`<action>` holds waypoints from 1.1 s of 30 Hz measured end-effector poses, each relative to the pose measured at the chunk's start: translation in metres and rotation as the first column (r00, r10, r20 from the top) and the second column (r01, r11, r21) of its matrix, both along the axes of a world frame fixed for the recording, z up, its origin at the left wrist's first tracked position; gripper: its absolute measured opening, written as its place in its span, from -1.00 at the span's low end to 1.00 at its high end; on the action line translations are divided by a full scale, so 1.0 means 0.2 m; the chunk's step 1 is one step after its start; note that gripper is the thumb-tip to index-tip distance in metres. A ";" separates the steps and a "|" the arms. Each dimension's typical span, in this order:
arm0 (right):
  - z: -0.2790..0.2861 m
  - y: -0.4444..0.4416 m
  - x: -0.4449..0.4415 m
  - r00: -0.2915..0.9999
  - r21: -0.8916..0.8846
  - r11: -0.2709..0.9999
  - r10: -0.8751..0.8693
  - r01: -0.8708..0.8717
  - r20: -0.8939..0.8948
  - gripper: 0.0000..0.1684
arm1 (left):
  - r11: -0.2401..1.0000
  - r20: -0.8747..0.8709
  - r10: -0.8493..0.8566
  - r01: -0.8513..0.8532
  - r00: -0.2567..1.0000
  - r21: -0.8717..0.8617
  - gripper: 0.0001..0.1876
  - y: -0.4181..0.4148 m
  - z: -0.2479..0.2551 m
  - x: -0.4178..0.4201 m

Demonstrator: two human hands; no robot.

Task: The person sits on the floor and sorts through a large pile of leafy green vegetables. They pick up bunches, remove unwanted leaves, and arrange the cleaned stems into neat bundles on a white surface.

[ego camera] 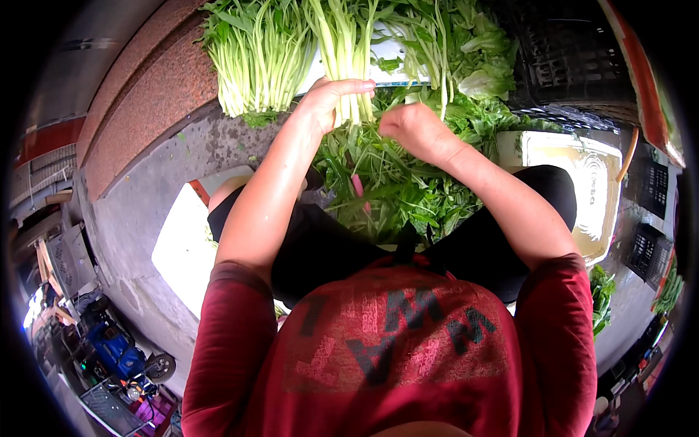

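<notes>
My left hand (327, 98) is wrapped around a bunch of long-stemmed leafy greens (345, 49), like water spinach. The cut stem ends point towards me, and the leaves run past the top of the picture. Just right of those ends is my right hand (418, 131), blurred, with its fingers curled; whether anything is in them is hidden. Below both hands, a heap of loose leaves (415, 180) lies between my knees, with a pink handle-like piece (357, 185) among it. A neat stack of the same greens (256, 71) rests at the upper left, beside a white board (390, 49).
Lettuce leaves (483, 82) and a black plastic crate (568, 60) are at the upper right. A foam box holding water (600, 180) stands by my right knee. Granite steps (153, 125) rise on the left. A blue scooter (114, 349) is parked at the lower left.
</notes>
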State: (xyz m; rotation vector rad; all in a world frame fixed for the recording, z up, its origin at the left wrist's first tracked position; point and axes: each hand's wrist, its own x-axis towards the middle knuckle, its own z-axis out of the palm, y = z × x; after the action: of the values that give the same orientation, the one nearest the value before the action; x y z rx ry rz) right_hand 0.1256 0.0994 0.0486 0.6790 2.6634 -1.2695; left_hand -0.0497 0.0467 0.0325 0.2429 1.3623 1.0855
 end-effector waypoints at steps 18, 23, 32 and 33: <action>-0.06 -0.25 0.11 0.954 0.058 0.953 0.300 -0.298 -0.025 -0.87 | 0.996 0.058 0.081 -0.084 0.995 0.044 -0.70 0.04 0.01 0.02; -0.09 -0.10 0.08 0.909 -0.001 0.971 0.225 -0.240 0.351 -0.75 | 0.998 -0.053 0.053 -0.053 0.997 0.018 -0.69 0.03 0.00 0.03; -0.04 -0.02 -0.01 0.774 -0.768 0.446 -0.625 0.460 0.101 -0.86 | 1.000 0.057 0.009 -0.007 0.998 -0.025 -0.71 0.05 -0.04 0.11; -0.01 0.02 -0.02 0.711 -0.793 0.370 -0.694 0.484 0.110 -0.89 | 1.000 0.111 0.028 -0.027 0.993 -0.010 -0.69 0.05 -0.04 0.09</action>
State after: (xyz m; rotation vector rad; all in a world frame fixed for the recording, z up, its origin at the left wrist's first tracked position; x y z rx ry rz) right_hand 0.1224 0.1033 0.0463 1.4380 1.5780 -2.6098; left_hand -0.0311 0.0557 0.0251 0.1552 1.2737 1.0994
